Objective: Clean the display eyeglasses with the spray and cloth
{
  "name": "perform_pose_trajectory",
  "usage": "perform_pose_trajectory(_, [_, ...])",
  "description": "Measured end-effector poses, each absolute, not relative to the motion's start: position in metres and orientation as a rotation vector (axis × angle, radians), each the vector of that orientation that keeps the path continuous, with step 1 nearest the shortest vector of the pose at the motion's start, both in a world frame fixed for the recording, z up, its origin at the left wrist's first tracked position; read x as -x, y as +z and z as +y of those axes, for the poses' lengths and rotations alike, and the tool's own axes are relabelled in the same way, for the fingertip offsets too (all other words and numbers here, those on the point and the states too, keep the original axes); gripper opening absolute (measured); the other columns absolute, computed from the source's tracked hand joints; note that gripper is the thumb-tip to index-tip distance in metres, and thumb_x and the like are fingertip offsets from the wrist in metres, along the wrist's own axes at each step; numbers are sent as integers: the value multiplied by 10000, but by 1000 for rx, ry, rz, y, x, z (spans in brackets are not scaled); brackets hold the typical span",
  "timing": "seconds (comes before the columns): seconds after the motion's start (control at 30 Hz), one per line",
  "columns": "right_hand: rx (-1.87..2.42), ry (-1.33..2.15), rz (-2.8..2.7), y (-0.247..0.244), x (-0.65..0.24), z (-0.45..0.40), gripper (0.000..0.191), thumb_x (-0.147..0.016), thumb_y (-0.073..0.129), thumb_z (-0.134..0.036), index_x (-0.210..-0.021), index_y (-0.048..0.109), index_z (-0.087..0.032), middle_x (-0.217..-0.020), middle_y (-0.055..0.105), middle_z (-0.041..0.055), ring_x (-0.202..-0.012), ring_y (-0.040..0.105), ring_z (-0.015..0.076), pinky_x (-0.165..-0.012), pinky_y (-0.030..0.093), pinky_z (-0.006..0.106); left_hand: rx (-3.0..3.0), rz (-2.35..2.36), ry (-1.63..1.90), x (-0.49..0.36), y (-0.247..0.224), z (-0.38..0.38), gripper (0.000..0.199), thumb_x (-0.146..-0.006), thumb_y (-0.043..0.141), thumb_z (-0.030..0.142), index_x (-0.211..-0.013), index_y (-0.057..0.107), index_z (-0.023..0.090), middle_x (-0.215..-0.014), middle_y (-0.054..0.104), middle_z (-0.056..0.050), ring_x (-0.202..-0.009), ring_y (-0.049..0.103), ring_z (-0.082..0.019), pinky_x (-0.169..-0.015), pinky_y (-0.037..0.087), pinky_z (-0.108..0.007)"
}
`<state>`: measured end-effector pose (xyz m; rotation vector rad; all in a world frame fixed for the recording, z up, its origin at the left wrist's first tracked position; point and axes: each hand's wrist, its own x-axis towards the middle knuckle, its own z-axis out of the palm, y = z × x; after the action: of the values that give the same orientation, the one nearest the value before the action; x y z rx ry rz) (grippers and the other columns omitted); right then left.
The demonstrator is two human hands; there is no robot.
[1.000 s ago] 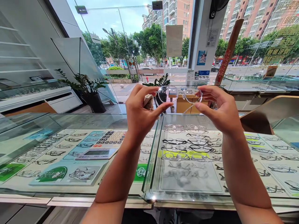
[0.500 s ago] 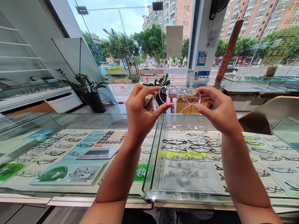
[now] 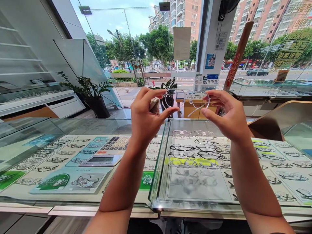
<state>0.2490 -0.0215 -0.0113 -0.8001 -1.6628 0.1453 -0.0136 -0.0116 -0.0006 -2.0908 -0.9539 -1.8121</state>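
Note:
Both hands hold up a pair of clear-framed eyeglasses (image 3: 184, 101) above the glass counter. My left hand (image 3: 148, 112) grips the left side of the frame between thumb and index finger. A crumpled light-coloured cloth (image 3: 155, 105) is tucked in the same palm. At the other end, my right hand (image 3: 225, 110) pinches the right rim with its index finger on top and thumb beneath. One temple arm slants down behind the right lens. The other temple is hard to make out.
Below lies a glass display case (image 3: 158, 182) with rows of eyeglasses inside. A calculator (image 3: 104, 157) rests on the counter left of my forearm. To the right stands a brown tilted panel (image 3: 278, 120). Potted plants (image 3: 96, 100) stand beyond, before the glass front.
The eyeglasses have tilted slightly in my fingers, and the visible temple has shifted a little. Both hands stay at nearly the same place.

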Motion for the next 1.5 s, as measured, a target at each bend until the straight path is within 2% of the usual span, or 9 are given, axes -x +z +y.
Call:
perform_pose_trajectory(0.2, [791, 25, -1640, -11, -242, -27, 466, -839, 804, -339, -1295, 722, -294, -1252, 802, 66, -1166, 749, 302, -1032, 606, 545, 2099, -963, -1783, 17, 0, -8, 462, -780, 937, 531, -1172, 766, 356, -1086, 730, -72, -1003, 705, -253, -808, 591, -435])
perform_pose_trajectory(0.63, [751, -23, -1634, -11, -238, -29, 434, -877, 796, -381, -1300, 730, -313, -1235, 791, 67, -1150, 753, 312, -1053, 605, 560, 2171, -1001, -1785, 24, -2, -2, 451, -808, 898, 580, -1173, 775, 346, -1074, 760, -63, -986, 709, -241, -860, 574, -434])
perform_pose_trajectory(0.73, [751, -20, -1627, -11, -237, -29, 424, -873, 796, -393, -1284, 735, -307, -1224, 794, 66, -1139, 757, 308, -1045, 607, 548, 2169, -1003, -1789, 24, -1, -2, 435, -813, 894, 579, -1160, 777, 345, -1056, 755, -61, -962, 706, -234, -810, 570, -417])
perform_pose_trajectory(0.87, [776, -6, -1617, -12, -237, -28, 417, -865, 792, -408, -1266, 742, -306, -1199, 800, 62, -1122, 752, 302, -1022, 608, 546, 2142, -1040, -1808, 21, -1, -6, 419, -803, 901, 584, -1124, 780, 343, -1017, 735, -51, -791, 660, -191, -644, 515, -372])
perform_pose_trajectory(0.93, [785, 10, -1616, -13, -238, -27, 415, -860, 790, -409, -1259, 748, -301, -1194, 801, 64, -1120, 746, 298, -1007, 609, 537, 2111, -1048, -1815, 20, 0, -8, 408, -802, 900, 590, -1103, 780, 342, -1000, 725, -49, -755, 639, -181, -608, 491, -365])
perform_pose_trajectory(1.33, [798, 45, -1635, -17, -238, -17, 452, -846, 771, -383, -1272, 752, -234, -1190, 803, 91, -1095, 750, 290, -996, 605, 511, 1985, -868, -1791, 18, -2, -7, 437, -753, 963, 500, -1119, 797, 330, -967, 697, -55, -865, 673, -214, -769, 554, -405])
perform_pose_trajectory(1.5, [808, 39, -1638, -19, -238, -14, 444, -843, 763, -373, -1266, 751, -240, -1185, 805, 86, -1076, 752, 286, -993, 609, 516, 1956, -845, -1767, 18, -3, -5, 451, -742, 971, 488, -1129, 802, 331, -951, 691, -54, -850, 660, -216, -762, 556, -402])
